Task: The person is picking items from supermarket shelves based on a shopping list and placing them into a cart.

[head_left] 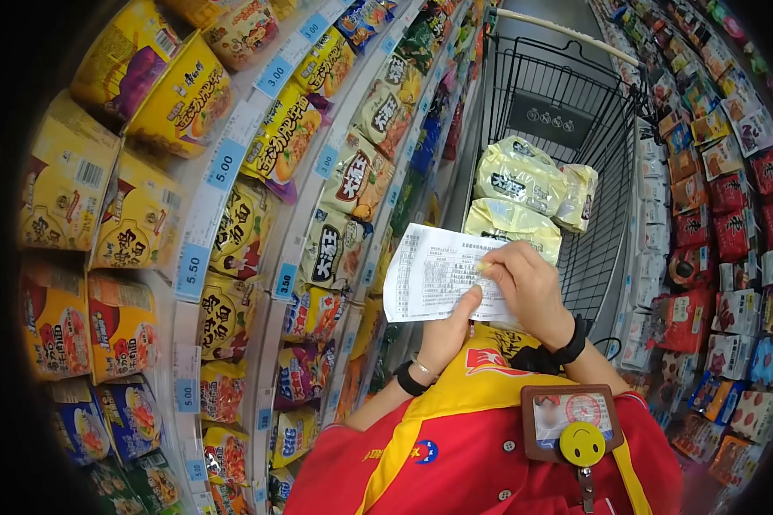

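A white printed form (pixel 429 275) with rows of text is held up in front of my body. My left hand (pixel 448 333) grips its lower edge, thumb on top of the sheet. Over the right part of the form, my right hand (pixel 531 287) is closed, its fingertips bent together against the paper. A small yellowish bit shows at those fingertips, too small to name. Behind the form, large pale-yellow packs of instant noodles (pixel 517 178) lie in a black wire shopping cart (pixel 605 206); the form covers part of the nearest pack.
Shelves on the left carry noodle tubs (pixel 180 99), noodle bags (pixel 335 249) and blue price tags (pixel 225 163). Shelves on the right hold many small red and white snack packs (pixel 691 322). The cart's pale handle (pixel 567 33) is at the far end of the aisle.
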Available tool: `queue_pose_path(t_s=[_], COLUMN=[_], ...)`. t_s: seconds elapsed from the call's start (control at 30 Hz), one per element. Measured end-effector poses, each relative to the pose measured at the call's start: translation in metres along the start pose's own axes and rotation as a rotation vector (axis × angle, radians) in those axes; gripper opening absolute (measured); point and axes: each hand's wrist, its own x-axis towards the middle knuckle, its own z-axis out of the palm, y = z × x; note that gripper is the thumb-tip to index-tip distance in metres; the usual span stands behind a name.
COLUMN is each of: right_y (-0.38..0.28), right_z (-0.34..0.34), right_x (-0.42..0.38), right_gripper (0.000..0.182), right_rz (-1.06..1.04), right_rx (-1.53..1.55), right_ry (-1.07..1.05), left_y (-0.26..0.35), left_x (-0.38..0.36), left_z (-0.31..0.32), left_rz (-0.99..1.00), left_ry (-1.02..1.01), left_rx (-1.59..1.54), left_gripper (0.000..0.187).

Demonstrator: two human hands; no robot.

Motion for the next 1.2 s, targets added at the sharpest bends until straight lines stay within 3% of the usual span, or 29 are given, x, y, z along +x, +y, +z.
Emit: queue_pose_path(t_s=[0.17,0.47,0.57,1.2], right_y=[0.0,-0.001,0.0,-0.003], right_z=[-0.002,0.0,0.005,0.008], right_x=[0.008,-0.002,-0.001,-0.004], right_gripper=[0.013,0.013,0.012,0.011], right_rz=[0.2,0.062,0.013,0.028], right_rx=[0.168,0.109,0.052,0.045], right_ry=[0.023,-0.083,-0.026,-0.054], left_y=[0.0,0.009,0.009,0.009], left_x=[0.002,0.001,0.001,-0.001], left_z=[-0.002,-0.004,-0.005,-0.005], left_rz=[-0.023,-0.017,-0.062,-0.026], left_ry=[0.009,0.004,0.008,0.024], left_rx=[-0.028,0.046,0.077,0.055], left_gripper=[0.017,0.019,0.018,0.018])
